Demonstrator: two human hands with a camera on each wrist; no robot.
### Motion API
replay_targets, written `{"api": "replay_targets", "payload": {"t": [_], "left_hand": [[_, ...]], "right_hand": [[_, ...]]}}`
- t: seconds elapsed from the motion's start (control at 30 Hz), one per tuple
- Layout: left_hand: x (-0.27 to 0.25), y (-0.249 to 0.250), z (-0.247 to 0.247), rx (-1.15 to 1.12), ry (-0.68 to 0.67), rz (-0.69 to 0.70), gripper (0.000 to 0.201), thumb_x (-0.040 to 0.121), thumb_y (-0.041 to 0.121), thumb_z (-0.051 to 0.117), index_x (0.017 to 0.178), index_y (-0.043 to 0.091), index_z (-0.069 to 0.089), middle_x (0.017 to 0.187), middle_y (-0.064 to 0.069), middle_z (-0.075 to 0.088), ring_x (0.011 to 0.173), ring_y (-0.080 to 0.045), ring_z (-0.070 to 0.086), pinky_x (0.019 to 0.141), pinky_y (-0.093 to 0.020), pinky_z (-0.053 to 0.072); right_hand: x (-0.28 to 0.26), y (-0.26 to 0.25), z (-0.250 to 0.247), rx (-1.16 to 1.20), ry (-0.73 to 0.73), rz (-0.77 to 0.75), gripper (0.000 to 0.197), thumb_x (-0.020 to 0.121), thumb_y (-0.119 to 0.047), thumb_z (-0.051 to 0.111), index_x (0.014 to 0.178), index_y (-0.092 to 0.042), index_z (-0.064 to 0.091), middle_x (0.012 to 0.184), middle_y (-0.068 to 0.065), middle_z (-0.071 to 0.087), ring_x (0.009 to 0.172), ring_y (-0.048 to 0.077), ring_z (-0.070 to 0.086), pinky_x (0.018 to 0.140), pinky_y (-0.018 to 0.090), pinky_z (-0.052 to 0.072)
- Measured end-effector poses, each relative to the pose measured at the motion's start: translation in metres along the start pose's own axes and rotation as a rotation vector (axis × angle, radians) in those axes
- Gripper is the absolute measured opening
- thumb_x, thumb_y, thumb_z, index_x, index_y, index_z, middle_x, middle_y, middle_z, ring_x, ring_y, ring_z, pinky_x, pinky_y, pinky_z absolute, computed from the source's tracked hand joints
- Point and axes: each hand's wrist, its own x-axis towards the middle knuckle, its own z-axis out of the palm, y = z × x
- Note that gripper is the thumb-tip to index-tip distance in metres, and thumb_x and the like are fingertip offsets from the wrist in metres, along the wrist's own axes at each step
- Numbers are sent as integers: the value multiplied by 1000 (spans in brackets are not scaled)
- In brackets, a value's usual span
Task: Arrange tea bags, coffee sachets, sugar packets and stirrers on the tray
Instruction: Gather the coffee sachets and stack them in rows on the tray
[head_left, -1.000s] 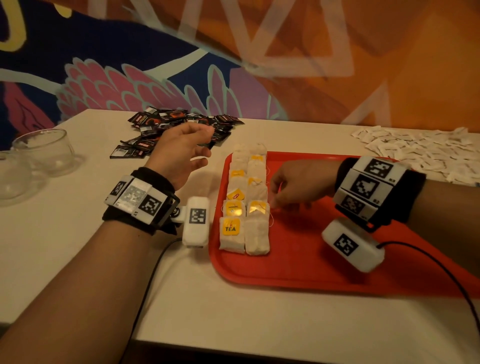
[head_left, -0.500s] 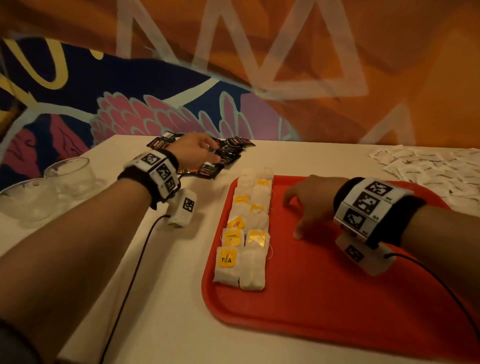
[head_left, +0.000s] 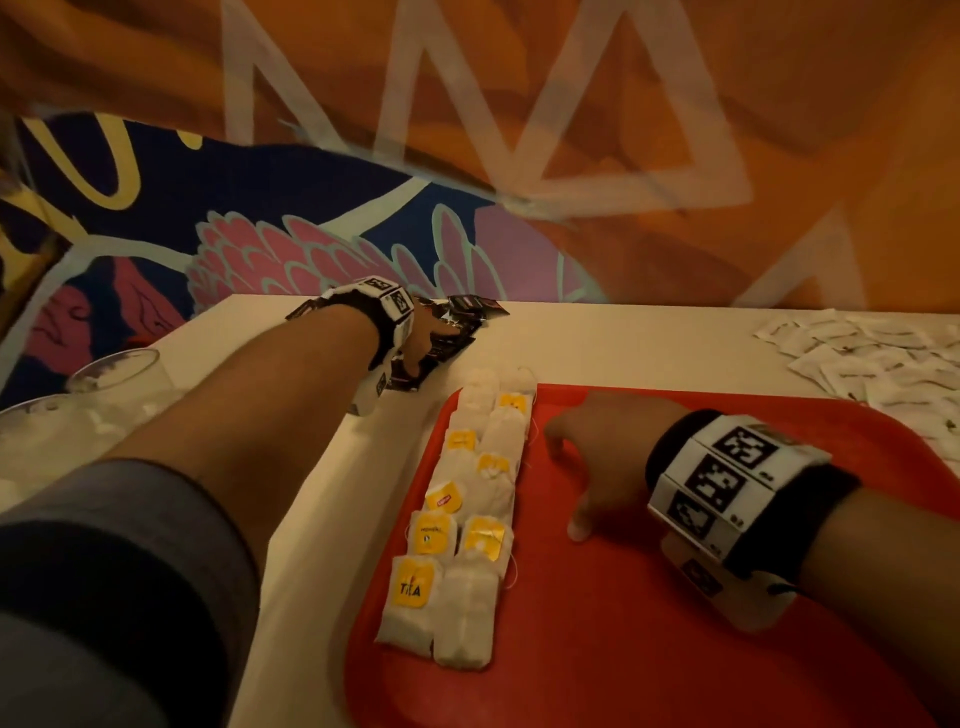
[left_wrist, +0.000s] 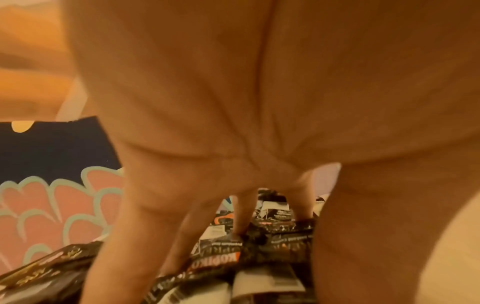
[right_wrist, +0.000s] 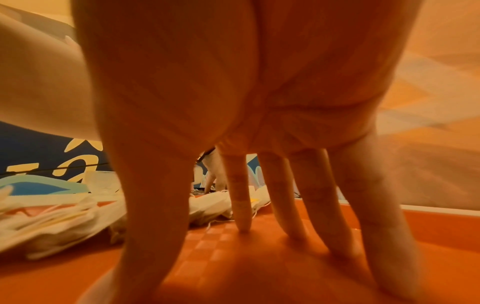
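Fingers (left_wrist: 239, 218) of the left hand (head_left: 423, 338) spread wide, tips down on the black coffee sachets (head_left: 467, 317) at the table's far left; the right hand (head_left: 602, 457) rests splayed fingertips on the red tray (head_left: 649, 649) beside two rows of tea bags (head_left: 467, 519).

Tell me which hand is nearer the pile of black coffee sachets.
Left. The left hand rests its spread fingers on the coffee sachets; the right hand is apart, fingertips on the red tray.
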Motion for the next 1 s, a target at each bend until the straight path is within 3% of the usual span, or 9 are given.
{"api": "replay_targets", "payload": {"t": [0.1,0.23,0.37,0.57,0.73,0.8,0.9,1.0], "left_hand": [[-13,0,8,-8,-46,-10,97,82,41,76,153,52,11,165,-2,20,144,-36,32,111,-54,37],[-55,-3,24,-118,-67,32,88,90,26,71,154,49,15,163,-6,24,141,-32,36,106,-43,41],[-97,-16,56,-220,-76,91,86,87,33,74,148,60,18,159,-5,33,136,-30,42,110,-46,41],[-164,-38,107,-299,-51,177,85,87,24,73,152,49,24,161,3,30,145,-24,32,118,-43,30],[-205,-44,129,-315,-34,180,81,92,18,67,155,43,22,162,-5,19,148,-27,22,119,-42,25],[-219,-51,131,-348,-3,176,79,93,15,64,153,45,23,164,-6,14,150,-26,17,119,-42,27],[-237,-74,126,-496,93,126,78,93,5,60,152,43,25,162,3,19,149,-19,19,113,-29,25],[-241,-106,128,-693,123,-64,66,96,16,60,150,42,32,160,3,28,144,-22,31,113,-35,30]], "right_hand": [[-1,1,3,14,18,0,75,68,-60,79,129,-27,50,119,0,53,102,19,55,76,30,47],[-4,0,5,26,40,2,78,68,-62,78,133,-29,49,123,0,53,108,20,55,79,31,47],[-8,1,5,19,43,19,79,69,-63,77,135,-31,49,126,-2,55,112,20,56,83,31,48],[-9,-7,-3,-48,-16,26,83,72,-64,74,142,-31,44,139,0,48,125,22,49,97,36,46],[-13,-15,-11,-79,-85,44,80,75,-65,71,142,-30,45,141,-1,50,127,21,48,99,32,43],[-14,-22,-20,-85,-12,38,69,77,-65,69,135,-30,53,134,-2,56,122,19,53,96,29,43],[-12,-44,-42,-17,271,-64,50,84,-58,66,123,-28,61,126,-2,62,110,19,55,96,31,46],[-5,-85,-61,106,364,-177,42,86,-53,66,120,-27,62,123,-4,62,98,14,54,95,33,48]]}}
